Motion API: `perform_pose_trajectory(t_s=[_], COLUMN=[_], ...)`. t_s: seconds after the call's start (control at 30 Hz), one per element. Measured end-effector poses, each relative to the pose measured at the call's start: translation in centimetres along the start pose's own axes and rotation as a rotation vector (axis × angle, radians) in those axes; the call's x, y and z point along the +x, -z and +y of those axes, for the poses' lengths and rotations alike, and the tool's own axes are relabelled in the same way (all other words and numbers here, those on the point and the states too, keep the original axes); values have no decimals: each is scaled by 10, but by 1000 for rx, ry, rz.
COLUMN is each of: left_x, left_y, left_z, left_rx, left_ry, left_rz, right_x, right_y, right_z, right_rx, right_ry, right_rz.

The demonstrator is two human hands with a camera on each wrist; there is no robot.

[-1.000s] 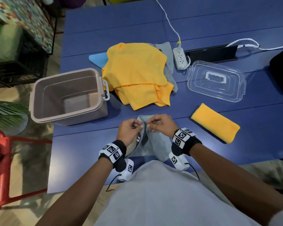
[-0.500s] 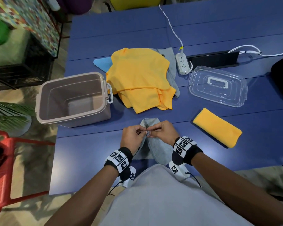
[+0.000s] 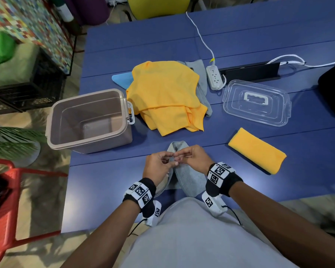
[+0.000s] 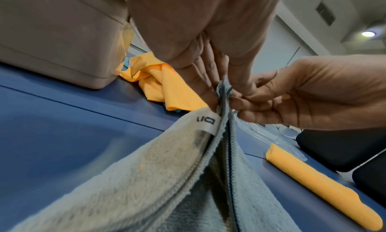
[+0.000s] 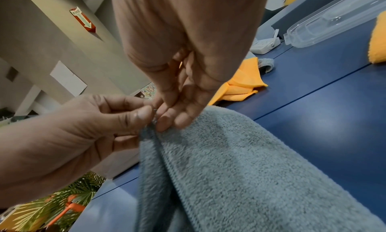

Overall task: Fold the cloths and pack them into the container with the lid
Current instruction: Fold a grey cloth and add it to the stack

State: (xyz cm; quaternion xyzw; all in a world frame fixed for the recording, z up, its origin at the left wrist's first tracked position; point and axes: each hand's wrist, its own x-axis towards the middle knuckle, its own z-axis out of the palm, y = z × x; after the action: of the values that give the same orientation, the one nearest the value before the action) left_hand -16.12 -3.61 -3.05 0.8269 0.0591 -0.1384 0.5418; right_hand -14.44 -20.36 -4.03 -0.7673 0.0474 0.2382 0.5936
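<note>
Both hands meet over the near edge of the blue counter (image 3: 278,190) in my head view: my left hand (image 3: 158,167) and right hand (image 3: 193,157) pinch the top edge of a grey cloth (image 3: 190,176), which lies folded lengthwise toward my body. At the counter's left edge stands the taupe container (image 3: 89,120), open, nothing visible inside. Just beside it, a loose yellow cloth (image 3: 162,97) is heaped over another grey cloth (image 3: 199,74) and a blue cloth (image 3: 122,79). To the right, a folded yellow cloth (image 3: 256,150) lies well apart from the clear lid (image 3: 256,102), which rests near a white power strip (image 3: 215,77).

From the left wrist, I see my left hand (image 4: 200,45) gripping the gathered hems of the grey cloth (image 4: 146,177) between thumb and fingers, the right hand (image 4: 313,93) pinching the same spot from the other side. A white label (image 4: 205,122) sits just below the grip.

From the right wrist, the right hand (image 5: 188,70) holds the grey cloth (image 5: 240,161) at its fingertips, opposite the left hand (image 5: 79,133), whose thumb presses the same bunched edge.
</note>
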Motion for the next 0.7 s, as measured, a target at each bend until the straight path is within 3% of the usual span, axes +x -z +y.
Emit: perform_pose_trajectory(t_s=[0.1, 0.2, 0.37, 0.47, 0.53, 0.63, 0.7], left_x=[1, -3, -7, 2, 11, 24, 29], left_y=[5, 14, 51, 77, 88, 98, 104], left_z=[2, 23, 65, 68, 65, 66, 69], left_rx=[133, 279, 427, 637, 771, 843, 810], left_ry=[-46, -215, -459, -445, -418, -534, -661], left_rz=[10, -92, -173, -161, -135, -17, 135], right_x=[-2, 2, 14, 13, 8, 5, 4], right_y=[10, 28, 55, 79, 89, 93, 94], right_z=[-11, -26, -26, -30, -42, -60, -69], right_rx=[-328, -745, -1330, -1343, -1238, -1104, -1086], right_ry=[165, 304, 205, 230, 335, 559, 740], right_rz=[-8, -33, -168, -84, -45, 49, 226])
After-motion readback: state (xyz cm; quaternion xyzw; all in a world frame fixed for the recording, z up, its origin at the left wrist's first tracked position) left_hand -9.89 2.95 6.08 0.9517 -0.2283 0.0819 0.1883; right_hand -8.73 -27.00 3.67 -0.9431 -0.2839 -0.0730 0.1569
